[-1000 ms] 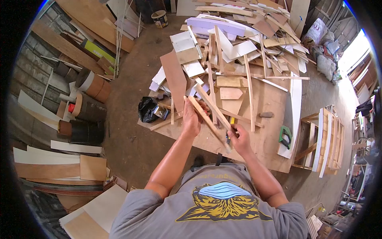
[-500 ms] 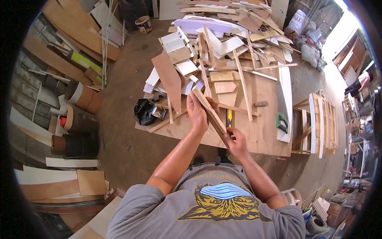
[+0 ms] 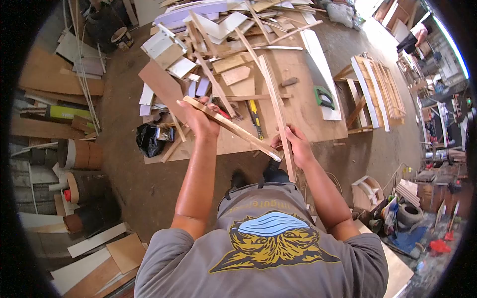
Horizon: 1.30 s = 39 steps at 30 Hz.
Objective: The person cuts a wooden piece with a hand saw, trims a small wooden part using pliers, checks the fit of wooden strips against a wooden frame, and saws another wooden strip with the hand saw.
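Observation:
My left hand (image 3: 202, 119) is wrapped round a short wooden strip (image 3: 238, 131), which slants down to the right with a pale lower end. A longer wooden strip (image 3: 274, 94) stands nearly upright in my right hand (image 3: 294, 145), pinched near its lower end. The two strips come close together by my right fingers. Beyond my hands is the plywood table (image 3: 308, 94), with a yellow-and-black tool (image 3: 255, 118), a green-handled saw (image 3: 324, 97) and a dark handle-like piece (image 3: 289, 81) on it. Part of a red object (image 3: 222, 112) shows beside my left fingers.
Wood offcuts (image 3: 233, 25) are heaped at the table's far side. A black plastic bag (image 3: 148, 139) sits at its left corner. A slatted wooden frame (image 3: 380, 94) stands on the floor at right. Rolls (image 3: 82, 154) line the left side. Another person (image 3: 419, 34) is far off.
The two strips, earlier held together, are now apart, one in each hand. My left hand has moved left with the shorter strip. The view has turned to the right.

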Each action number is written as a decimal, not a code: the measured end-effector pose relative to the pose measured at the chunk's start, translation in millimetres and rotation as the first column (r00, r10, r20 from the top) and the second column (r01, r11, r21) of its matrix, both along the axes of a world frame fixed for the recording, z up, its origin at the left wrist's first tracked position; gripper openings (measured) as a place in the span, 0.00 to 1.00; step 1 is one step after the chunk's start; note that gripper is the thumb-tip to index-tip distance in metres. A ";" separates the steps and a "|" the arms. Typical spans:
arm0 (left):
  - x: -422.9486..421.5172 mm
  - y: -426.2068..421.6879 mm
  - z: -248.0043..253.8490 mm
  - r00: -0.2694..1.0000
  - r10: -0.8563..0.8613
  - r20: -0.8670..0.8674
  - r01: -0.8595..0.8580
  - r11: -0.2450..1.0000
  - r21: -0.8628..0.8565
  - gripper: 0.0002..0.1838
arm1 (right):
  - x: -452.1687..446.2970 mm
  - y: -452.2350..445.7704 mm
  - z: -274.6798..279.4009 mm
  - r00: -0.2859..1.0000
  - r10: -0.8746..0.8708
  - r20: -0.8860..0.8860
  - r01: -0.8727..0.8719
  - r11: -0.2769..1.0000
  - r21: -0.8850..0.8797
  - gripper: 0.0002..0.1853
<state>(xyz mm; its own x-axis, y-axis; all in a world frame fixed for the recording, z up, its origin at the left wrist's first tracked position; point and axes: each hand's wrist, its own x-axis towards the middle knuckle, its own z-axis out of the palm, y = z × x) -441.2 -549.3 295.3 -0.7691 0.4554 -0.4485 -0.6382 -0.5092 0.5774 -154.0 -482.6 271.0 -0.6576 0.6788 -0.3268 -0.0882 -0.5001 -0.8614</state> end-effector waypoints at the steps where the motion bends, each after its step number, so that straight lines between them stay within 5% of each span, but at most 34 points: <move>1: 1.6 -1.0 -1.4 1.000 -0.011 -0.007 0.011 1.000 0.015 0.29 | 5.8 1.9 0.5 1.000 -0.003 -0.007 0.003 1.000 -0.024 0.17; 10: 49.6 6.7 -0.5 0.998 0.028 -0.063 -0.021 0.993 0.120 0.29 | 61.9 28.2 4.6 0.998 0.044 -0.047 -0.044 0.999 0.004 0.19; 19: 196.1 101.1 -13.2 0.999 -0.019 -0.040 0.020 0.999 0.031 0.28 | 217.7 67.7 -9.3 0.963 -0.232 0.136 0.159 0.898 0.410 0.18; 23: 268.8 154.9 -32.4 0.993 -0.119 0.009 0.119 0.991 0.058 0.26 | 294.5 76.5 -20.4 0.938 -0.334 0.088 0.279 0.883 0.378 0.21; 29: 391.2 215.8 -50.4 0.924 -0.382 -0.014 0.381 0.923 -0.047 0.22 | 401.1 88.5 -23.6 0.700 -0.698 0.149 0.642 0.707 0.296 0.18; 37: 516.3 255.8 -51.9 0.710 -0.692 -0.129 0.613 0.698 -0.371 0.19 | 512.6 84.2 -45.5 0.430 -0.874 0.226 0.725 0.483 0.491 0.15; 39: 529.9 266.7 -61.1 0.611 -0.773 -0.168 0.696 0.626 -0.352 0.19 | 528.7 82.2 -46.0 0.407 -0.881 0.241 0.807 0.471 0.356 0.17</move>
